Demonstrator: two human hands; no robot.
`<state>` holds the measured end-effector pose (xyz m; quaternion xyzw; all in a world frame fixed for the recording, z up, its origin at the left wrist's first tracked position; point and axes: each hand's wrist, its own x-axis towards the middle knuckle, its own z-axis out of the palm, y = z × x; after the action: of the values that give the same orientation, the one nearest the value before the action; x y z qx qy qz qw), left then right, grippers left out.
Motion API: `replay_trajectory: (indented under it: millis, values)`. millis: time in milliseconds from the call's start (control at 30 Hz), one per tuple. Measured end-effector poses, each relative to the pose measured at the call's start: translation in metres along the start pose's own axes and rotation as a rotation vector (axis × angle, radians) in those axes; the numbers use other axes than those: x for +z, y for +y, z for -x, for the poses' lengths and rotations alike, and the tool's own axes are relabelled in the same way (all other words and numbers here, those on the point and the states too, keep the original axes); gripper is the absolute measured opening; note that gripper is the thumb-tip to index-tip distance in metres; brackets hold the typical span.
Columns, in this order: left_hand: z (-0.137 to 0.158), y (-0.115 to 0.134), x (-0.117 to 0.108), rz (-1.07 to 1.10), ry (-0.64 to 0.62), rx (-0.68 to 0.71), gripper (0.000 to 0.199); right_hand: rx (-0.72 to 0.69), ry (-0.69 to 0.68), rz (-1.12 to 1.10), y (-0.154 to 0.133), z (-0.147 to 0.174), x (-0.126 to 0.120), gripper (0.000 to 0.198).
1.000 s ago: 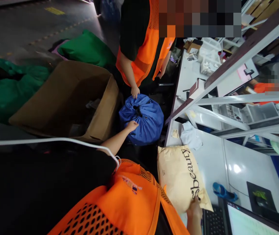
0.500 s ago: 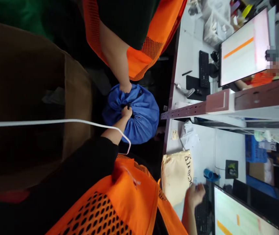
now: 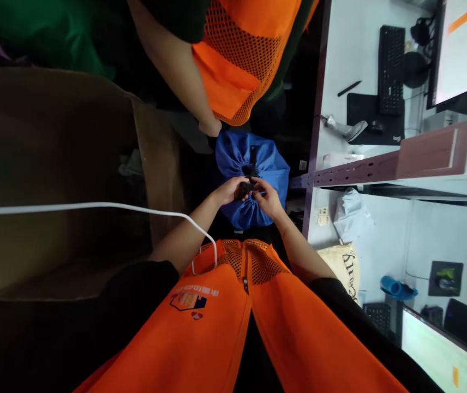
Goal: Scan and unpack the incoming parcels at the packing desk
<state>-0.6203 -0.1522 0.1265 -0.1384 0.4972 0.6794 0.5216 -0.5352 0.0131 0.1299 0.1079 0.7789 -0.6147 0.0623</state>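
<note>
A gathered blue drawstring bag [image 3: 272, 155] lies in front of me, its pleats drawn in around a dark opening. My left hand [image 3: 230, 191] is closed on a black drawstring fastening [image 3: 245, 188] at the bag's gathered mouth. From the other side, the fingertips of my right hand [image 3: 268, 197] pinch the same dark piece; its exact shape is too small to make out. A black strap runs from the mouth across the blue fabric. Close to the bag's upper left edge is a co-worker's hand [image 3: 209, 126]; whether it touches the fabric I cannot tell.
A large open cardboard box [image 3: 157, 158] stands on the left, crossed by a white cable [image 3: 106, 205]. At right, a white desk [image 3: 340, 60] carries a keyboard [image 3: 391, 71], a mouse pad and a cream package [image 3: 342, 265]. A metal beam [image 3: 356, 170] divides the desks.
My right hand has come from over the desk down to the bag's mouth, meeting my left. The co-worker's hand has moved from the bag's top to its edge. The view has shifted.
</note>
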Motion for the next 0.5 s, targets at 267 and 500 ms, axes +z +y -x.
replay_trajectory:
  millis: [267,500]
  values:
    - [0.011,0.007,0.003,0.065,0.065,-0.017,0.047,-0.043,-0.057,-0.036,-0.008,0.006,-0.011,0.032]
    - [0.02,0.007,0.01,0.016,0.009,0.139,0.038,0.177,0.081,-0.311,-0.017,0.0,-0.02,0.054]
